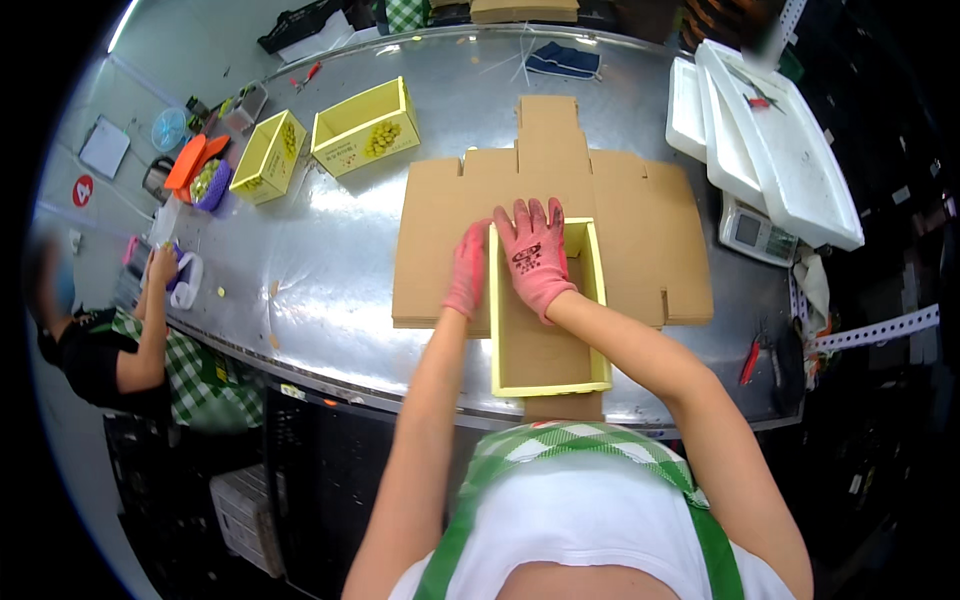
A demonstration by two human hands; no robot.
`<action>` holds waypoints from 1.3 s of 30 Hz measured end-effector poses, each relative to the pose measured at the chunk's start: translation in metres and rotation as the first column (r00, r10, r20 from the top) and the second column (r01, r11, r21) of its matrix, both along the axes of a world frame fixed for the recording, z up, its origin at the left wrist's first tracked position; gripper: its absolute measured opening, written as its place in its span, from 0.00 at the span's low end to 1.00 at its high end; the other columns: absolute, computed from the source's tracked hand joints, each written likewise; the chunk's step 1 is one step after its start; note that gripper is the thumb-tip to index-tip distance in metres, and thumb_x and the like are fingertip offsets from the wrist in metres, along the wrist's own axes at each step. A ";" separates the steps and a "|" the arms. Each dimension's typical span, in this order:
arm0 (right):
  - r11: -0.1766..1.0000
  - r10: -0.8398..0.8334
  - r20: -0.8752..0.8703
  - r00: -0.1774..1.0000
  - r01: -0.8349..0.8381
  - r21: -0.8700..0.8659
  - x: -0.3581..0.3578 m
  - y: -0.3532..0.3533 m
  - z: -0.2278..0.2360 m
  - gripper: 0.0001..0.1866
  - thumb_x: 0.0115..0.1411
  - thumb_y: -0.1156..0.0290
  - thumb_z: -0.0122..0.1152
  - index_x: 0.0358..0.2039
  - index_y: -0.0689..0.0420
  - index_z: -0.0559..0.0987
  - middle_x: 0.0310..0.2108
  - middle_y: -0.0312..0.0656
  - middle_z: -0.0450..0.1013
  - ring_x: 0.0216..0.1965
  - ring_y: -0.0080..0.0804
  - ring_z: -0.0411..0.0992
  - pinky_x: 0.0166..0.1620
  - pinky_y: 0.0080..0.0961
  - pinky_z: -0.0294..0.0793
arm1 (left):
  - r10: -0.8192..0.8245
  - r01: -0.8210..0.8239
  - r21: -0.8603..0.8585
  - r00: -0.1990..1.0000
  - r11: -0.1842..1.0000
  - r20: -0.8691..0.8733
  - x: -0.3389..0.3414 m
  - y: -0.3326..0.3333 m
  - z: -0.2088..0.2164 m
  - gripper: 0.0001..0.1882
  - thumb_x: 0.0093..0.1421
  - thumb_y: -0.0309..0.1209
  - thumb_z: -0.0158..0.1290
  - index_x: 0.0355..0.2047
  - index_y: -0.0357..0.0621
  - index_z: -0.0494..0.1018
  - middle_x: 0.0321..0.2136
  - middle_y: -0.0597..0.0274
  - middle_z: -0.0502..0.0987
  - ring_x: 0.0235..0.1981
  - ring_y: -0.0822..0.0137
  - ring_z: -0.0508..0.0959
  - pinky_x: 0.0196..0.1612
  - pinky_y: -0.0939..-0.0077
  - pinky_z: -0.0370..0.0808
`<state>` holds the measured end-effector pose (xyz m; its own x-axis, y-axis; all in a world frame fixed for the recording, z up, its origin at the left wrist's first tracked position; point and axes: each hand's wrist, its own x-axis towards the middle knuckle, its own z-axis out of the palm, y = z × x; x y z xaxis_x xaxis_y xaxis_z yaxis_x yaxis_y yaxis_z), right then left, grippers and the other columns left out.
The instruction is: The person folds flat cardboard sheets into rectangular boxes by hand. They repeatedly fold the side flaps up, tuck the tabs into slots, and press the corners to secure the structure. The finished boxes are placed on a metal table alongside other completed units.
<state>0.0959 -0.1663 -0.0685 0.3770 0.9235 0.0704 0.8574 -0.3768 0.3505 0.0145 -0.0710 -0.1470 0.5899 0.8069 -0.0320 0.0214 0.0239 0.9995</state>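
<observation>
Yellow box (550, 388), beneath right hand (537, 258) (spread, grasping nothing visible), alongside left hand (468, 270) (nearly straight, grip unclear): likely light, stiff; best held by opposite long walls (600, 300).

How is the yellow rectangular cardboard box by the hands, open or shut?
Open: no lid covers the yellow box; its brown bottom shows.

Bare forearms (640, 350) extended, left hand (467, 270) edge-on, right hand (536, 252) spread
</observation>
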 end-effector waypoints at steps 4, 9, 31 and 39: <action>1.000 0.001 0.061 0.998 0.000 -0.006 0.003 0.001 -0.023 0.36 0.60 0.65 0.49 0.66 0.46 0.47 0.64 0.40 0.52 0.63 0.39 0.53 0.64 0.52 0.42 | 0.025 0.020 -0.378 0.993 0.926 0.113 0.010 0.000 -0.028 0.28 0.67 0.47 0.36 0.48 0.32 0.68 0.47 0.52 0.72 0.48 0.64 0.69 0.53 0.70 0.63; 0.995 0.088 0.005 0.996 -0.088 0.049 0.017 0.009 -0.033 0.33 0.61 0.64 0.47 0.66 0.44 0.48 0.59 0.40 0.57 0.60 0.38 0.57 0.63 0.51 0.46 | 0.044 0.217 -0.504 0.889 0.836 0.455 0.022 -0.002 -0.059 0.23 0.67 0.48 0.37 0.44 0.40 0.69 0.36 0.64 0.72 0.38 0.72 0.70 0.44 0.76 0.68; 0.923 0.324 -0.939 0.115 0.178 0.340 0.073 -0.025 0.059 0.29 0.59 0.62 0.58 0.59 0.54 0.63 0.51 0.40 0.69 0.52 0.34 0.67 0.56 0.30 0.63 | 0.095 0.309 -0.609 0.837 0.731 0.539 0.013 -0.016 -0.023 0.26 0.67 0.49 0.35 0.46 0.38 0.69 0.40 0.58 0.75 0.41 0.65 0.76 0.46 0.69 0.74; 0.476 0.691 -0.707 -0.151 0.831 0.288 0.236 -0.099 -0.066 0.26 0.66 0.56 0.46 0.59 0.58 0.64 0.55 0.39 0.66 0.57 0.29 0.64 0.62 0.27 0.59 | 0.277 -0.261 -0.092 0.897 0.961 0.346 -0.024 0.014 0.004 0.28 0.68 0.48 0.33 0.58 0.40 0.60 0.55 0.59 0.65 0.58 0.65 0.62 0.64 0.69 0.56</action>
